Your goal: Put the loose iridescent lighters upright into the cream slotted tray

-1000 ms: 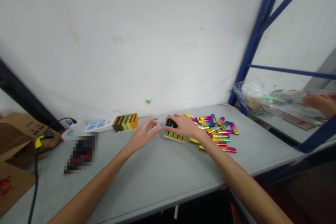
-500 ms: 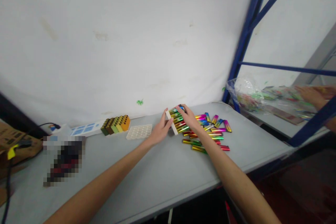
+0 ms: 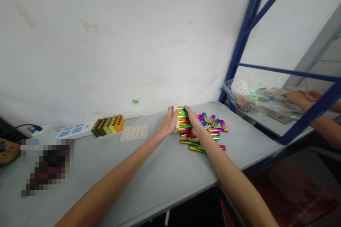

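My left hand (image 3: 167, 123) grips a white tray (image 3: 176, 130) tipped on its side, thumb across its back. Several shiny rainbow-coloured lighters (image 3: 183, 120) stick out of it towards the right. Around the outer ends of these lighters closes my right hand (image 3: 194, 120), its fingers partly hidden behind them. Beneath and to the right, more lighters (image 3: 197, 148) of the same shiny kind lie loose on the grey table (image 3: 154, 177).
Left of my hands lies a second white holed tray (image 3: 134, 133). Beyond it stand a block of green, brown and orange lighters (image 3: 109, 125) and a white power strip (image 3: 73, 129). A blue rack post (image 3: 234, 56) rises at right; behind it another person's hands (image 3: 299, 97) work near clear plastic bags (image 3: 241, 94).
The tray with its lighters has turned more upright, the lighters now lying nearly level. My right hand has shifted slightly with it. The whole view has swung a little to the right.
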The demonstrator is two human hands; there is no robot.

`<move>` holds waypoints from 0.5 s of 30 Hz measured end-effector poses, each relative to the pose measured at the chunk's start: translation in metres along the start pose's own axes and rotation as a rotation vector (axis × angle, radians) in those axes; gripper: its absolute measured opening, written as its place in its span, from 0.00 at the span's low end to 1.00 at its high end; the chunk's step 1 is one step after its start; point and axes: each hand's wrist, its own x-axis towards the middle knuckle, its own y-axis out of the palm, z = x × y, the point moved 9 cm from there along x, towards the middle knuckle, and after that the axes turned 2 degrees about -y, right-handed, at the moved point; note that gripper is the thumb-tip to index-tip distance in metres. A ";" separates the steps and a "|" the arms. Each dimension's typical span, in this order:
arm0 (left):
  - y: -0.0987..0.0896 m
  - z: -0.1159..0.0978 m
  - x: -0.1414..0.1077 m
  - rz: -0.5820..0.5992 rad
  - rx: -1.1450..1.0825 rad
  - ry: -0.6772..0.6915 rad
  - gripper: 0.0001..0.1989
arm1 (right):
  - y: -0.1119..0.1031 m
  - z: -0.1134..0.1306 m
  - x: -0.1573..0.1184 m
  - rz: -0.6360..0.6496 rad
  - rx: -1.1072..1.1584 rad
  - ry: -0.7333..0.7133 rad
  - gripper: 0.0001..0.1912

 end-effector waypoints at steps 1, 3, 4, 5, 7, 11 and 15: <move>-0.001 -0.001 0.000 -0.004 0.000 -0.017 0.29 | -0.001 -0.003 -0.002 -0.011 0.081 0.062 0.29; 0.000 -0.002 -0.002 0.005 -0.005 -0.043 0.26 | -0.001 -0.009 -0.006 -0.023 0.189 0.156 0.25; 0.002 -0.002 -0.003 0.012 -0.008 -0.056 0.24 | -0.001 -0.012 -0.008 -0.026 0.209 0.191 0.24; 0.003 -0.001 -0.004 0.021 -0.012 -0.067 0.23 | -0.002 -0.014 -0.008 -0.028 0.208 0.213 0.23; 0.006 0.002 -0.006 0.039 -0.020 -0.085 0.20 | -0.007 -0.015 -0.007 -0.045 0.150 0.187 0.22; 0.010 0.005 -0.007 0.068 -0.037 -0.107 0.18 | -0.020 -0.005 0.000 -0.108 0.004 -0.024 0.22; 0.012 0.010 -0.007 0.079 -0.051 -0.143 0.18 | -0.027 -0.004 0.003 -0.119 -0.011 -0.065 0.20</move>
